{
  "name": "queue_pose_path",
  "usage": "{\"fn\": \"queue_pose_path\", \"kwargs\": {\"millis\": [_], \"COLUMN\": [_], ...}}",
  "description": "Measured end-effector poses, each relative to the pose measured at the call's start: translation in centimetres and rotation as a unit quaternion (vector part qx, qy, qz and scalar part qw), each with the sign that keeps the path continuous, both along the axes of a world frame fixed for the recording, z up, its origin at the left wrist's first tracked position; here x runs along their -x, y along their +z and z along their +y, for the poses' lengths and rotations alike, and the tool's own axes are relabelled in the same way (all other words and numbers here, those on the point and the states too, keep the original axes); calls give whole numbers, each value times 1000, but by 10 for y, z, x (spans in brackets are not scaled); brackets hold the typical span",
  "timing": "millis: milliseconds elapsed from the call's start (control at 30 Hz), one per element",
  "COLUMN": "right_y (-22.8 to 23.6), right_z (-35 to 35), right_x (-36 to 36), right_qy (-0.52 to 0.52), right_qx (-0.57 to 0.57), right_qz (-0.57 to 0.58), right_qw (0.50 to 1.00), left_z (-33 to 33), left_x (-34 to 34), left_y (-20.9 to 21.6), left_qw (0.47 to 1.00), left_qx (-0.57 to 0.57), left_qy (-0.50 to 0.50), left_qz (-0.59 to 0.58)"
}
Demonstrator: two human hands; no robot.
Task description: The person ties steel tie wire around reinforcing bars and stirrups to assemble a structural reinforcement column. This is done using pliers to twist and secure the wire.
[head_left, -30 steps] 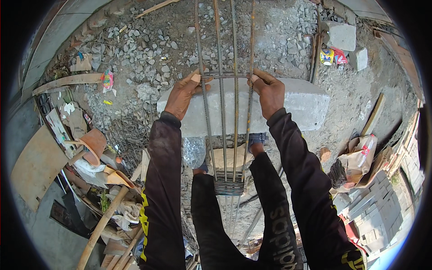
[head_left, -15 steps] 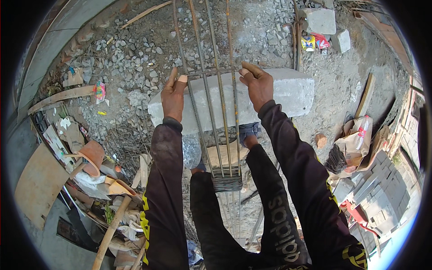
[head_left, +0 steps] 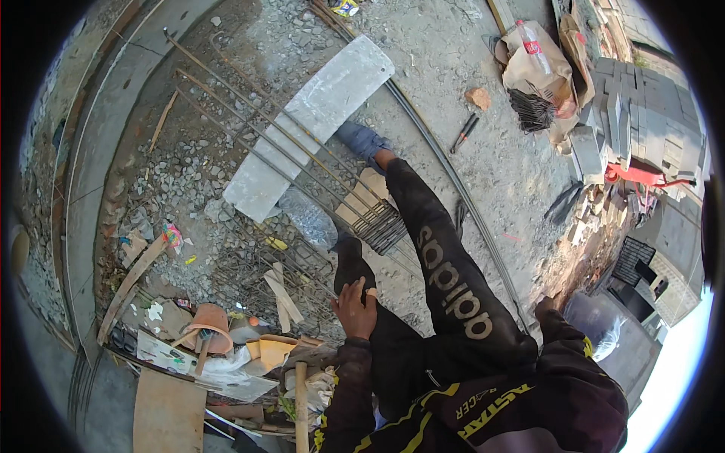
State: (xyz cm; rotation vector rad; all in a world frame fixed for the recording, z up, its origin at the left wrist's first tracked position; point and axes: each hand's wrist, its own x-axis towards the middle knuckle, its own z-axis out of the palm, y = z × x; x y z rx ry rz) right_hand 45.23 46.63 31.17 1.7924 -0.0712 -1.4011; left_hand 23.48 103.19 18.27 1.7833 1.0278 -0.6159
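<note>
Concrete block (head_left: pixel 317 102) likely props steel bars (head_left: pixel 248 121). Below block: left hand (head_left: pixel 355 308), empty fingers spread on leg (head_left: pixel 396 332), presumably bracing. Lower-right of block: right hand (head_left: pixel 544 306), fingers indiscernible.

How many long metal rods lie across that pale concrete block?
4 rods: two outer ones and two between them, slanting from upper left over the concrete block toward the stack of metal loops. None over the block seems hidden.
</note>
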Motion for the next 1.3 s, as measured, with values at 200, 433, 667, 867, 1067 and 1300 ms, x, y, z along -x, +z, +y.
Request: {"fn": "queue_pose_path", "kwargs": {"millis": [200, 433, 667, 867, 1067, 1300], "right_y": [24, -12, -201, -433, -514, -457], "right_z": [33, 32, -6, -12, -7, -24], "right_x": [139, 150, 16, -107, -117, -94], "right_qy": [-240, -382, -323, -313, -294, -332], "right_qx": [-113, -146, -223, -319, -254, -393], "right_qz": [-88, -157, -261, -266, -230, -230], "right_qw": [960, 899, 882, 854, 892, 826], "left_z": [-36, -56, -90, -149, -192, -232], "left_x": [12, -13, -51, -80, -94, -103], "left_y": [3, 5, -13, -24, -42, -28], "left_qw": [999, 997, 997, 990, 987, 973], "left_qx": [36, 54, 20, -17, -61, -66], "left_qy": [-10, 7, 36, 18, 10, 95], "left_qz": [-38, 61, 72, 138, 147, 200]}}
